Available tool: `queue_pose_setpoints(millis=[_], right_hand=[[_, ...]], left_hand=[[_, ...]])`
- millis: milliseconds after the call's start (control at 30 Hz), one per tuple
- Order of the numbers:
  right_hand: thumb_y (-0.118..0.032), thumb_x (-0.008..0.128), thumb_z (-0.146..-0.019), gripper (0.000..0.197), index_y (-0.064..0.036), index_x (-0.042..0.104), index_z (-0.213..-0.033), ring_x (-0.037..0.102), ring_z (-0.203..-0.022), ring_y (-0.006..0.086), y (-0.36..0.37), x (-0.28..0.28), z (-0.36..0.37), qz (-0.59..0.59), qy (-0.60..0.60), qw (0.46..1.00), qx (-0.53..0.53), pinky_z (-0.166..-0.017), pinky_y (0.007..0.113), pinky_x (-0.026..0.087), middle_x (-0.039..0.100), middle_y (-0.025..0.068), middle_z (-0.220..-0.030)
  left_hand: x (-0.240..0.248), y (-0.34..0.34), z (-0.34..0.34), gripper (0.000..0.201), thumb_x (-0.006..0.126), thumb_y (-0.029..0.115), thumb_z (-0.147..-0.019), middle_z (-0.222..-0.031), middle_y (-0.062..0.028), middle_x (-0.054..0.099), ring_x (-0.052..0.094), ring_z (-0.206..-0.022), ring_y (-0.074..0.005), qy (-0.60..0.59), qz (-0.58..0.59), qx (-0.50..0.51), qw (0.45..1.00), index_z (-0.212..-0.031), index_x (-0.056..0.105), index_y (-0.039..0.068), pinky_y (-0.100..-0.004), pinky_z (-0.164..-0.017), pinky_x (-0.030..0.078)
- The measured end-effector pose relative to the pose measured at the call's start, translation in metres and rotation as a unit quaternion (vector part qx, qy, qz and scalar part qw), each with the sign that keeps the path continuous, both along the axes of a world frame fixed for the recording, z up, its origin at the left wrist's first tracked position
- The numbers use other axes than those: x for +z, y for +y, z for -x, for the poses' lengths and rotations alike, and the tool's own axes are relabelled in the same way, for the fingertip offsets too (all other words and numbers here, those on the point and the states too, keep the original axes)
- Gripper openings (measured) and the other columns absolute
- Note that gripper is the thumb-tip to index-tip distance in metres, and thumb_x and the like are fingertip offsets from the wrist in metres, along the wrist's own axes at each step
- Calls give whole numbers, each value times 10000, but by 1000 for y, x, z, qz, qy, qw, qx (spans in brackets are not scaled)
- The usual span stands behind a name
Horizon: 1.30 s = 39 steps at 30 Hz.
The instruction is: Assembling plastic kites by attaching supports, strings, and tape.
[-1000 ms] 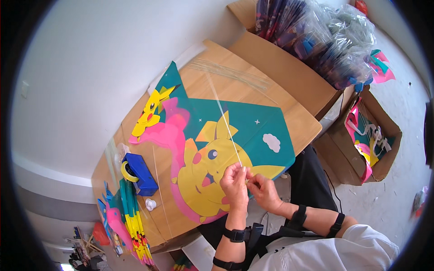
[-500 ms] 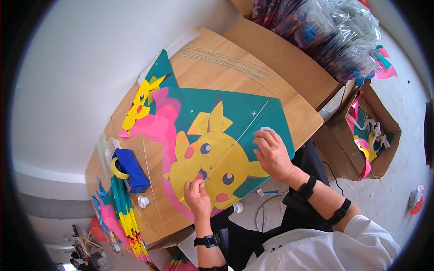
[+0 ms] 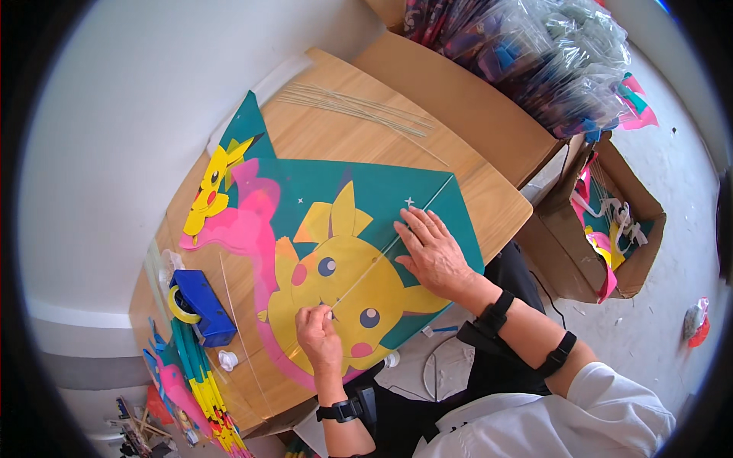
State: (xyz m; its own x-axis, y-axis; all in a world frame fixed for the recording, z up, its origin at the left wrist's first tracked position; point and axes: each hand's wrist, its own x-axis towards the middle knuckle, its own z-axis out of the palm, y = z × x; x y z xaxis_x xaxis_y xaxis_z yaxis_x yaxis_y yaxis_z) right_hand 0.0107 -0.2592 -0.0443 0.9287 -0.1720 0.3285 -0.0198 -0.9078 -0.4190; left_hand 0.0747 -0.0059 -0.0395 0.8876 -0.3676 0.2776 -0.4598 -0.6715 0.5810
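Observation:
A large green, pink and yellow kite sail (image 3: 305, 179), printed with a yellow cartoon animal, lies flat on the wooden table. Slantwise across it runs a thin pale rod (image 3: 366, 272), from the upper right corner down toward the animal's mouth. My left hand (image 3: 319, 340) pinches the rod's lower end between thumb and fingers. Palm down, my right hand (image 3: 437, 252) rests on the sail and over the upper part of the rod, its fingers spread. What lies under that palm is hidden.
Several thin sticks (image 3: 355, 107) lie at the table's back. A blue tape dispenser (image 3: 214, 309), a small white spool (image 3: 227, 360) and a bundle of folded kites (image 3: 200, 359) are at left. To the right stand a carton of kite parts (image 3: 641, 267) and plastic-wrapped packs (image 3: 527, 61).
My right hand has come left onto the rod and spread its fingers; a small white thing under its fingertips no longer shows. My left hand keeps its pinch. The whole view has shifted slightly.

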Motion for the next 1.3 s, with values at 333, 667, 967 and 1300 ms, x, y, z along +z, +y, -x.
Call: queue_pose_setpoints(millis=[333, 667, 967, 1300], right_hand=[[-295, 576, -874, 526, 33, 450, -1266, 315, -1316, 339, 0, -3, 0, 2, 11, 999, -34, -1110, 428, 230, 375, 210, -1380], [-335, 548, -885, 559, 48, 440, -1278, 296, -1335, 330, 1, -6, -3, 25, 25, 999, -39, -1121, 420, 205, 363, 214, -1396], [-342, 546, -882, 574, 47, 430, -1287, 289, -1343, 313, 0, -6, -2, 31, 41, 998, -37, -1124, 413, 196, 362, 202, -1404], [-351, 543, -881, 579, 47, 428, -1286, 291, -1340, 315, 1, -6, -4, 25, 36, 999, -32, -1121, 414, 201, 366, 200, -1400]], left_hand=[[3, -6, 1, 168, 588, -107, -726, -804, -115, 545, 553, -793, -293, 15, -10, 10, 1000, -850, 606, 6, -366, -681, 448], [3, -10, -4, 153, 621, -70, -724, -799, -109, 559, 560, -766, -272, 13, -4, 2, 1000, -854, 604, 9, -356, -669, 448], [-1, -64, -17, 78, 637, -15, -736, -735, -100, 563, 572, -676, -244, 10, 23, -61, 998, -806, 616, 13, -329, -611, 442], [-5, -103, -24, 78, 648, -12, -719, -765, -90, 562, 563, -738, -279, -50, 12, -68, 996, -767, 605, 33, -366, -632, 443]])
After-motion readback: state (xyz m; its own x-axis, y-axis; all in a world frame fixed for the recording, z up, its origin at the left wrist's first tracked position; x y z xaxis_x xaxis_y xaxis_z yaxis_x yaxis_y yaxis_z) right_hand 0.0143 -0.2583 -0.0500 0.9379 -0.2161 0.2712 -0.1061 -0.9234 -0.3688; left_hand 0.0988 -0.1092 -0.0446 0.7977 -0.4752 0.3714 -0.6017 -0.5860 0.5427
